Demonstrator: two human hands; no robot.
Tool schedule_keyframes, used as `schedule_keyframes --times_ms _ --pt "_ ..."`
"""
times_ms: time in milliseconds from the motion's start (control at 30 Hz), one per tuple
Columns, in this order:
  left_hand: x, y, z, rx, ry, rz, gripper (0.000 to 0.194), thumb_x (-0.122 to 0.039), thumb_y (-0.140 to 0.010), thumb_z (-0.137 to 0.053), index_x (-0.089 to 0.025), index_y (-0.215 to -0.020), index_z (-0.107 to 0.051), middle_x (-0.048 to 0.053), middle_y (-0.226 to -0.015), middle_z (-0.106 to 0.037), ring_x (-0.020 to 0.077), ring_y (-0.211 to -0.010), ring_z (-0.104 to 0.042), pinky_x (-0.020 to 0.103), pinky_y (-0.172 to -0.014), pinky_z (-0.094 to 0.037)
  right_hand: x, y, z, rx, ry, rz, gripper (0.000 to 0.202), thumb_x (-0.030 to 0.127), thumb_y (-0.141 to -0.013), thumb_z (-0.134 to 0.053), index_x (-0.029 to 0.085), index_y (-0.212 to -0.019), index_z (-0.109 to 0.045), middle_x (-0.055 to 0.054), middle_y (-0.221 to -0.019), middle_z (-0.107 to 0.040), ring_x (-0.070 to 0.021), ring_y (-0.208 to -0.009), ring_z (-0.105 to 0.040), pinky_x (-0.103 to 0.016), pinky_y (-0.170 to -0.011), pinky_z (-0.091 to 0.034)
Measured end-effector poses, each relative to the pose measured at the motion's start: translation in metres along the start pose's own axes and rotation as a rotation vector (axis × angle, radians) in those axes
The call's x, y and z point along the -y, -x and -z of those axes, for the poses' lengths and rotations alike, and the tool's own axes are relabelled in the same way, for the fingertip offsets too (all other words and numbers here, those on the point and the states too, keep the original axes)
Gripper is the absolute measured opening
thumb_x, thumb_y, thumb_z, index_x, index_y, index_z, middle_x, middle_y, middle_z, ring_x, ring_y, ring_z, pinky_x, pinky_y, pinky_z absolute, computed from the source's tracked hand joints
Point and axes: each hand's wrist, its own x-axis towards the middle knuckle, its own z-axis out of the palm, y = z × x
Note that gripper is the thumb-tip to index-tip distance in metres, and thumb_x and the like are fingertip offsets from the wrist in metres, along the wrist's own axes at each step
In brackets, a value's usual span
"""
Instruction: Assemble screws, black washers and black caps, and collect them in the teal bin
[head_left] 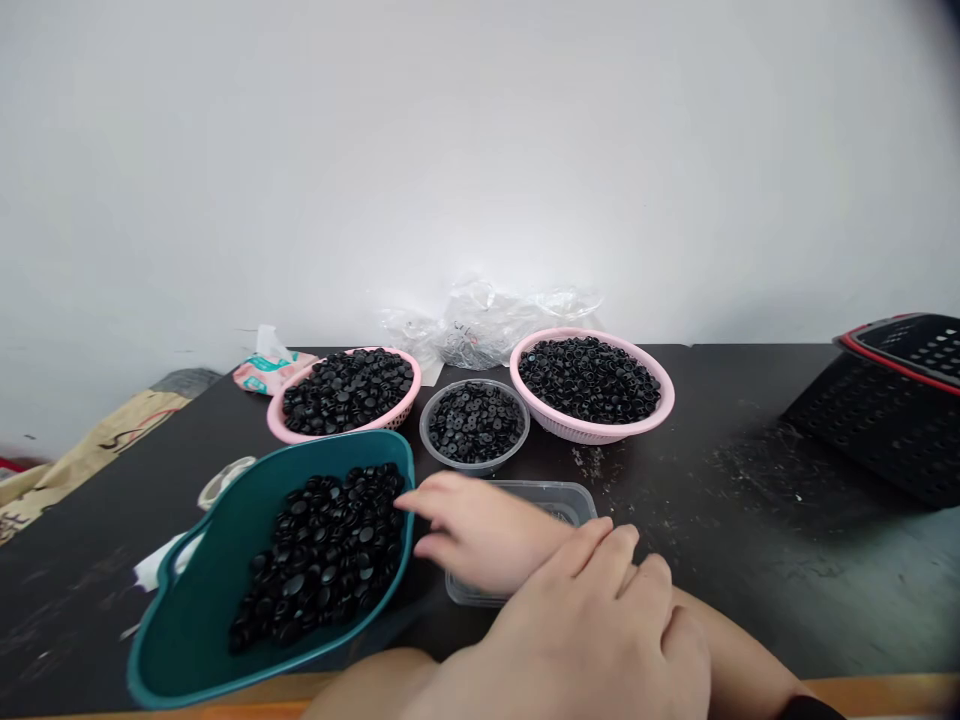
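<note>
My right hand (457, 520) reaches leftward from the lower right, its fingertips at the right rim of a teal basin (202, 610). Its fingers are apart and I see nothing in them. Crossing in front, my left hand (600, 630) has its fingers curled over my right forearm. Many glossy black round caps (322, 560) fill much of the basin. Beneath my right arm is a clear rectangular container (577, 500), partly hidden. A round clear bowl (430, 445) behind it holds black discs with small centre holes (480, 420).
Two pink baskets (277, 420) (555, 420) of small black parts stand on the dark table (720, 570). Plastic bags (480, 325) lie by the wall. A tissue pack (270, 372) is at the back left, a black red-rimmed basket (885, 420) at the right.
</note>
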Motion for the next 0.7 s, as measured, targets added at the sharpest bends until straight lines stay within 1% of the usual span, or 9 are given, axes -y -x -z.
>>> schedule_keyframes --times_ms 133,167,200,300,400,500,600,667,700 --pt "0.002 -0.002 0.01 0.138 -0.009 -0.014 0.027 -0.024 -0.102 -0.051 -0.012 -0.1 -0.075 0.011 -0.104 -0.076 0.0254 -0.097 -0.072 0.036 -0.096 -0.057 -0.049 0.002 0.04 -0.063 0.205 -0.184 0.036 0.013 -0.102 -0.05 0.002 -0.131 -0.067 -0.026 -0.134 -0.067 -0.0341 -0.127 -0.064 -0.052 -0.112 -0.048" --pt "0.003 -0.003 0.011 0.156 0.008 -0.017 0.028 -0.028 -0.103 -0.052 -0.012 -0.1 -0.074 0.01 -0.1 -0.075 0.0252 -0.094 -0.07 0.036 -0.092 -0.057 -0.062 0.002 0.046 -0.066 0.248 -0.22 0.032 0.011 -0.102 -0.049 0.003 -0.126 -0.07 -0.025 -0.131 -0.068 -0.0327 -0.126 -0.065 -0.053 -0.113 -0.047" --pt "0.004 -0.003 0.012 0.171 0.023 -0.023 0.03 -0.033 -0.103 -0.052 -0.012 -0.1 -0.074 0.009 -0.098 -0.074 0.0247 -0.091 -0.07 0.036 -0.088 -0.057 -0.074 0.001 0.05 -0.063 0.283 -0.245 0.028 0.013 -0.102 -0.052 0.007 -0.122 -0.071 -0.02 -0.128 -0.07 -0.0301 -0.125 -0.066 -0.053 -0.112 -0.048" --pt "0.005 -0.004 0.014 0.243 0.029 -0.016 0.037 -0.043 -0.104 -0.054 -0.012 -0.103 -0.073 0.008 -0.096 -0.074 0.0238 -0.089 -0.068 0.035 -0.085 -0.054 -0.098 -0.005 0.05 -0.071 0.351 -0.3 0.018 0.024 -0.1 -0.065 0.015 -0.115 -0.071 -0.009 -0.121 -0.073 -0.0247 -0.118 -0.068 -0.051 -0.107 -0.053" --pt "0.004 -0.005 0.018 0.281 0.056 0.045 0.037 -0.046 -0.102 -0.059 -0.012 -0.109 -0.072 0.009 -0.107 -0.075 0.0243 -0.097 -0.069 0.034 -0.088 -0.051 -0.107 -0.012 0.041 -0.093 0.37 -0.331 0.018 0.03 -0.101 -0.065 0.015 -0.111 -0.071 -0.008 -0.118 -0.073 -0.0229 -0.112 -0.07 -0.048 -0.102 -0.056" --pt "0.008 -0.007 0.019 0.26 0.093 0.137 0.031 -0.042 -0.101 -0.061 -0.015 -0.111 -0.071 0.007 -0.112 -0.075 0.0244 -0.103 -0.069 0.035 -0.093 -0.05 -0.11 -0.017 0.036 -0.093 0.357 -0.338 0.019 0.031 -0.102 -0.064 0.015 -0.111 -0.071 -0.008 -0.117 -0.073 -0.022 -0.108 -0.07 -0.046 -0.098 -0.058" --pt "0.027 -0.006 0.017 0.196 0.032 0.262 0.03 -0.038 -0.106 -0.052 -0.016 -0.116 -0.07 0.009 -0.118 -0.074 0.0279 -0.112 -0.067 0.043 -0.102 -0.048 -0.112 -0.018 0.038 -0.079 0.331 -0.332 0.02 0.032 -0.102 -0.063 0.016 -0.112 -0.07 -0.008 -0.114 -0.073 -0.0204 -0.102 -0.071 -0.042 -0.093 -0.06" --pt "0.045 -0.006 0.014 0.185 0.008 0.421 0.035 -0.037 -0.109 -0.042 -0.017 -0.121 -0.068 0.01 -0.122 -0.072 0.0297 -0.117 -0.065 0.047 -0.102 -0.048 -0.11 -0.016 0.042 -0.075 0.315 -0.316 0.021 0.033 -0.102 -0.064 0.015 -0.111 -0.07 -0.007 -0.11 -0.073 -0.0196 -0.098 -0.072 -0.041 -0.089 -0.061" --pt "0.055 -0.005 0.014 0.212 0.014 0.502 0.035 -0.036 -0.109 -0.04 -0.018 -0.121 -0.067 0.009 -0.121 -0.072 0.029 -0.115 -0.066 0.047 -0.099 -0.05 -0.108 -0.015 0.043 -0.083 0.311 -0.306 0.022 0.033 -0.102 -0.064 0.015 -0.111 -0.07 -0.007 -0.109 -0.073 -0.0196 -0.097 -0.072 -0.041 -0.088 -0.061"
